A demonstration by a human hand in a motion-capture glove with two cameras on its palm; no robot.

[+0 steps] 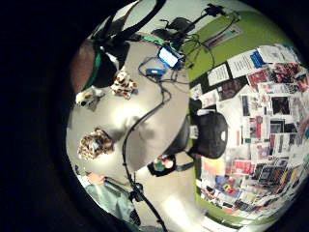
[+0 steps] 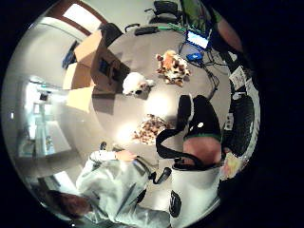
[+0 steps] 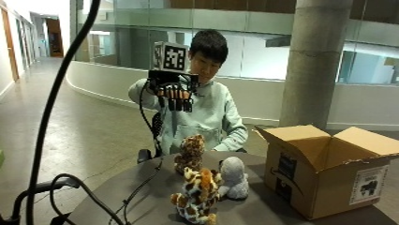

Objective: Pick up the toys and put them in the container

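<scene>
Fingers (image 3: pixel 178 99) hang straight, raised well above the toys (image 3: pixel 198 196) on table (image 3: pixel 150 201).

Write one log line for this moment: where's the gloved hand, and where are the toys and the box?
right hand: raised, holding nothing | three plush toys: on table | cardboard box: open, beside toys | step: pick not begun

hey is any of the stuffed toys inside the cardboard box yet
No. In the outside view all three stuffed toys stand on the table beside the open cardboard box.
</scene>
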